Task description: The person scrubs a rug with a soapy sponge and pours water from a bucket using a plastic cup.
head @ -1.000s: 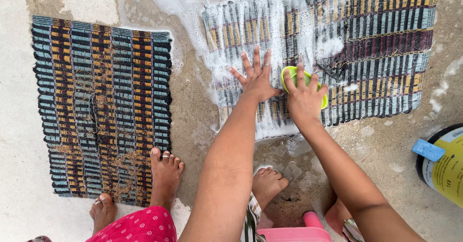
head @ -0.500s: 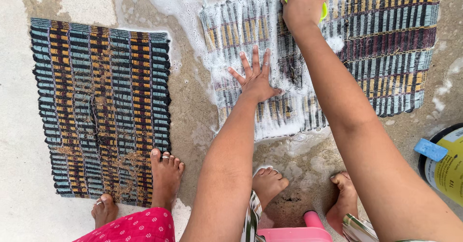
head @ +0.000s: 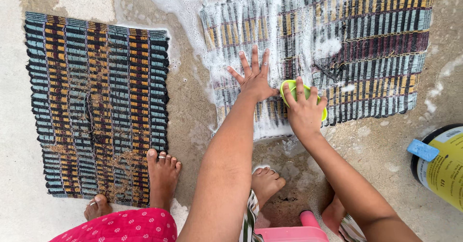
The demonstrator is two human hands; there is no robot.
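The right hand (head: pixel 304 108) is wrapped around a green scrub brush (head: pixel 295 88), pressing it down on the soapy striped mat (head: pixel 366 44) near its bottom edge. The left hand (head: pixel 254 78) is flat on the same mat just beside it, fingers spread wide, holding nothing. There's a second, dry mat (head: pixel 96 107) off to the left on the wet concrete floor (head: pixel 193 121), with somebody else's bare foot (head: pixel 161 174) on its corner.

Only one package here: a round container (head: pixel 441 167) at the lower right edge of the frame, cut off by the border. Dark rim, yellow label wrapped round its side with small dark print, plus a white patch near the top. Blue rectangular block (head: pixel 422 150) sitting on its left rim.
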